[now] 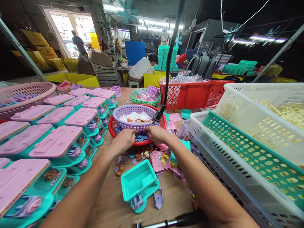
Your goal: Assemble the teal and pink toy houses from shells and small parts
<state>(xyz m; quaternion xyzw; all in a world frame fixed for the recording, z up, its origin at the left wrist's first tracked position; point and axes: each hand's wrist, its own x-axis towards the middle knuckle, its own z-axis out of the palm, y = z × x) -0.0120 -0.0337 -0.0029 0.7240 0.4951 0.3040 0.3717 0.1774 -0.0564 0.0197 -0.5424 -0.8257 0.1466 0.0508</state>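
Note:
My left hand [125, 138] and my right hand [155, 133] are at the near rim of a purple basket [140, 126], which sits in a red basket [112, 126] holding small blue and purple parts. The fingers of both hands are closed; what they hold, if anything, is too small to make out. White paper [136, 116] and brown pieces lie in the purple basket. Below my hands, a teal toy box [136, 179] stands open-topped on the table, with a purple part [158, 198] beside it.
Teal boxes with pink lids [57, 141] fill the left side. White and green crates [247, 152] stand at the right, a red crate [194, 95] behind. A black cable [169, 60] hangs in the middle. A tool [175, 221] lies in front. A person [142, 68] sits beyond the table.

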